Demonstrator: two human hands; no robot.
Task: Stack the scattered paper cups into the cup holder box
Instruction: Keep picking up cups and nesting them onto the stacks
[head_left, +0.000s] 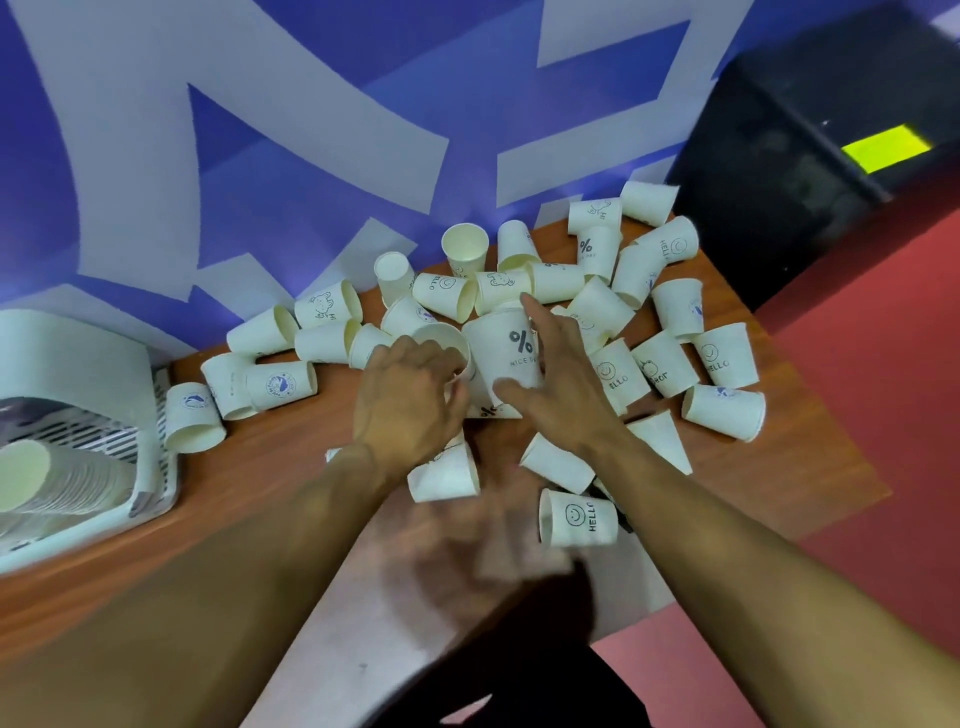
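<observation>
Covering the far half of the brown wooden table, the scattered white paper cups lie mostly on their sides, some touching or overlapping one another. The left hand sits in the middle of the pile, its fingers curled round a plain white paper cup whose open rim shows just beyond the knuckles. Just to its right, the right hand is spread, fingers straight. Its thumb and forefinger lie on either side of a white cup printed with a percent sign, touching it. That cup lies between the two hands, close against the left hand's cup.

The white slotted plastic cup holder box stands at the left edge of the table, well apart from both hands. A nested row of white cups lies inside it. Near the right forearm rests a white cup printed with a smiley and HELLO. A blue and white patterned wall rises beyond the table.
</observation>
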